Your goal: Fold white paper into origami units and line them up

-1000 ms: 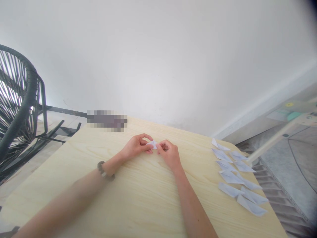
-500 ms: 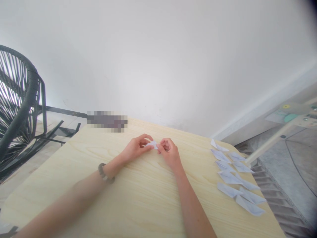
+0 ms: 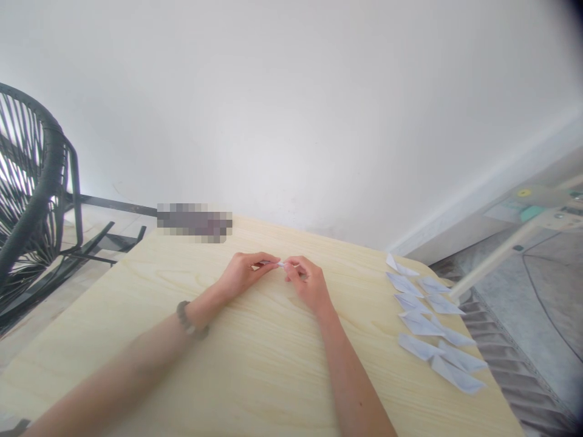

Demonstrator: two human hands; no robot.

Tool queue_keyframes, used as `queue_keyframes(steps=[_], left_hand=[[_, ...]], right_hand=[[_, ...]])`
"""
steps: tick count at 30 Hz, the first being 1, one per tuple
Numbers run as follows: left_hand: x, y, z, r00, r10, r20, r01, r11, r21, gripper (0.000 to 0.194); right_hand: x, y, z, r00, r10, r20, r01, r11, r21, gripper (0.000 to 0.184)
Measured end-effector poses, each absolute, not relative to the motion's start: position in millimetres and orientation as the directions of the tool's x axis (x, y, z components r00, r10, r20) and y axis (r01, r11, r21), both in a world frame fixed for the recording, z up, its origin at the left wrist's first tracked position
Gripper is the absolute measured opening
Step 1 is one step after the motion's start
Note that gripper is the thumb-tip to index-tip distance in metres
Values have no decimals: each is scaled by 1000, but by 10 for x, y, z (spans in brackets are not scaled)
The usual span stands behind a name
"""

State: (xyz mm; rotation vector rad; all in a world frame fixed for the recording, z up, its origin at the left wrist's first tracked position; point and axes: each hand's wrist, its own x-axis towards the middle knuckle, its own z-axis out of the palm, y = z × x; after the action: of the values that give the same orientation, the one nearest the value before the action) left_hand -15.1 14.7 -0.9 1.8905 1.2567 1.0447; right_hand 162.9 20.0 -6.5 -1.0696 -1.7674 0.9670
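Note:
Between my two hands, above the far middle of the wooden table (image 3: 273, 364), is a small piece of folded white paper (image 3: 281, 264). Only a thin sliver of it shows, seen nearly edge-on. My left hand (image 3: 246, 272) pinches its left end between thumb and fingers. Closed on the right end is my right hand (image 3: 308, 279), thumb against curled fingertips. The fingers hide most of the paper, so its folded shape cannot be made out.
Several folded white paper boats (image 3: 421, 325) lie in two rough columns along the table's right edge. A blurred-out dark object (image 3: 195, 222) sits at the far left corner. A dark woven chair (image 3: 50, 176) stands left, a pale metal frame (image 3: 496, 258) right, and a white wall behind.
The paper has gone from showing a broad folded face to a thin edge. My left fingers have flattened down over it, and both hands stay close together.

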Motion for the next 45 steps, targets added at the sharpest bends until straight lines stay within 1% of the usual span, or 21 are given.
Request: queue_keyframes(steps=[3,7,13,18,23,28,32,39,45], left_hand=[[-147,155,10,231,943,238,438,-319,841,26],[-135,160,17,244,946,213,419,-301,857,27],[-149,169,-7,267,950,161,436,-268,859,27],[-168,164,5,269,941,204,451,-310,837,25],[-149,146,34,289,937,195,447,-312,838,24],[-137,128,72,303,930,206,421,-325,847,26],[-144,132,72,307,928,209,436,-333,836,26],[-152,146,25,298,900,319,478,-430,766,20],[-145,139,41,282,918,278,473,-385,793,22]], right_hand=[[1615,194,-58,-287,889,357,330,441,-834,19],[1615,194,-64,-280,871,404,360,486,-797,19],[1620,185,-67,-238,880,411,334,471,-816,17],[1611,183,-48,-245,881,404,336,468,-817,17],[1602,177,-54,-261,895,363,338,436,-834,19],[1598,179,-80,-257,892,373,328,443,-834,19],[1592,168,-78,-271,885,378,353,457,-817,20],[1568,166,-71,-308,858,410,379,506,-775,20],[1552,152,-56,-272,875,400,382,480,-790,21]])
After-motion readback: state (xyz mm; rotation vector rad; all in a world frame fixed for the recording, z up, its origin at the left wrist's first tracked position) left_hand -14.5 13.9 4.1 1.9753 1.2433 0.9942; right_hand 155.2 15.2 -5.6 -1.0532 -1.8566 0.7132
